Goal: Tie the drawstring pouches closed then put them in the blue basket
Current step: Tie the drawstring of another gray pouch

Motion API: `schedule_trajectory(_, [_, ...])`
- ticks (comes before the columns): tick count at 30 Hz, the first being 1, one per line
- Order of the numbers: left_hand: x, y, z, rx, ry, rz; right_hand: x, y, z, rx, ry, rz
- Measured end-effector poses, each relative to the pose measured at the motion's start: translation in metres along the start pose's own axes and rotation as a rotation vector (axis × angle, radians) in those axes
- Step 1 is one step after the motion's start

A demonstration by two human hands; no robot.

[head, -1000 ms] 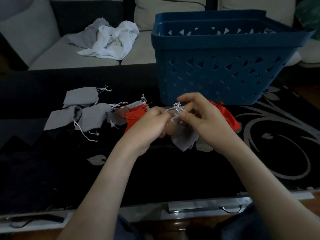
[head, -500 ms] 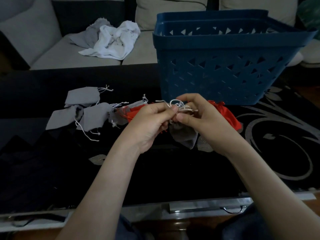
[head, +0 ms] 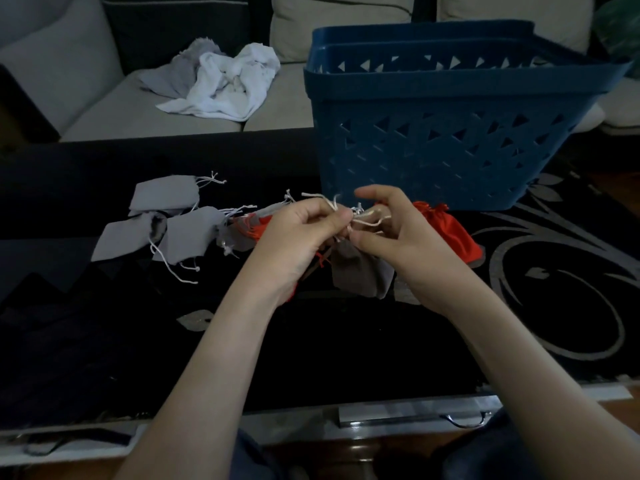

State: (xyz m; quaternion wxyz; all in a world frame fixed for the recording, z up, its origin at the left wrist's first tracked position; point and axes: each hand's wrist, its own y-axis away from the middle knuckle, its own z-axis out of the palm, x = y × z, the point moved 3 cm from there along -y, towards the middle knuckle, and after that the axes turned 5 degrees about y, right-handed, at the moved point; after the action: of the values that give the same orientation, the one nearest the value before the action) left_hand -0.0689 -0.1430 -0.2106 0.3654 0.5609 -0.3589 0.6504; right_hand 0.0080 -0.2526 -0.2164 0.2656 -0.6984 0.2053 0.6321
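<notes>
With the grey pouch (head: 360, 275) dangling just in front of the blue basket (head: 450, 133), our left hand (head: 301, 233) pinches its white drawstring (head: 367, 216) and our right hand (head: 398, 237) grips the loose loops — if either thin cord slips, we judge, the half-made knot falls open.

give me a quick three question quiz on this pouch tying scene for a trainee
1. True or false: the red pouch beside the right hand lies inside the blue basket.
2. What colour is the held pouch that hangs between that hand and the left hand? A grey, B red, C white.
3. Fill in: both hands pinch the pouch's white ____.
Key: 1 false; 2 A; 3 drawstring.
</notes>
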Motion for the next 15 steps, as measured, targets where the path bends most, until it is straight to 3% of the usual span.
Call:
schedule_trajectory(4, [0.0008,-0.0013,-0.0019,0.018,0.033,-0.046,-0.0044,0.0,-0.0032,0.025,-0.064,0.003])
schedule_trajectory(9, [0.009,0.0036,0.0002,-0.127,0.087,-0.025,-0.0074,0.0008,-0.0048,0.045,-0.191,0.002])
schedule_trajectory(15, [0.0083,0.0016,-0.0003,-0.052,-0.368,0.19,-0.0077,0.0016,-0.0096,0.026,-0.152,-0.012])
